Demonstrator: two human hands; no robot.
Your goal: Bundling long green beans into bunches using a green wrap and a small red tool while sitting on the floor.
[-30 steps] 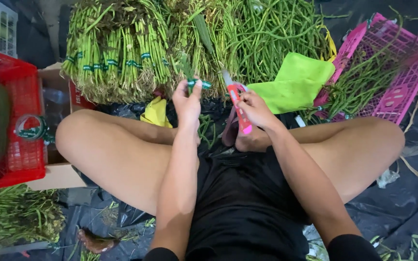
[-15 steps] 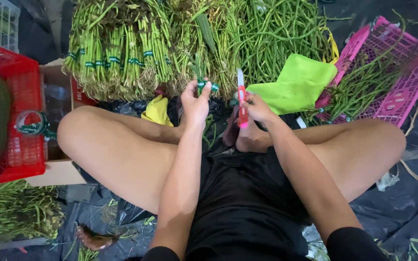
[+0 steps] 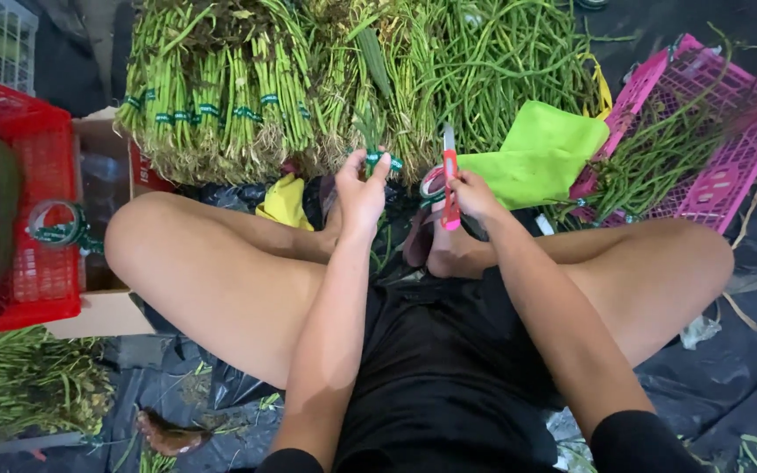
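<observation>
A small bunch of green stalks [image 3: 370,131], banded with green tape [image 3: 385,160], is standing upright in front of the person's crossed legs, just before the big heap of bundled greens [image 3: 221,96]. The left hand [image 3: 359,191] is pinching it at the taped band, fingers closed around the stems. Just beside it, the right hand [image 3: 473,194] is gripping a red utility knife [image 3: 450,180] — fist clenched on the handle, blade pointing up and slightly apart from the bunch. A roll of tape [image 3: 432,184] is sitting against the right hand, partly hidden by it.

Behind the knife a lime-green cloth [image 3: 541,153] is lying over loose long beans [image 3: 501,61], and a pink crate [image 3: 720,140] of beans is tilting at the right. On the left, a red basket [image 3: 19,201] is resting on a cardboard box [image 3: 98,166] — a second tape roll [image 3: 59,223] is hanging at its side. A yellow cloth [image 3: 285,201] is showing beside the left knee, all on black plastic sheeting [image 3: 729,368].
</observation>
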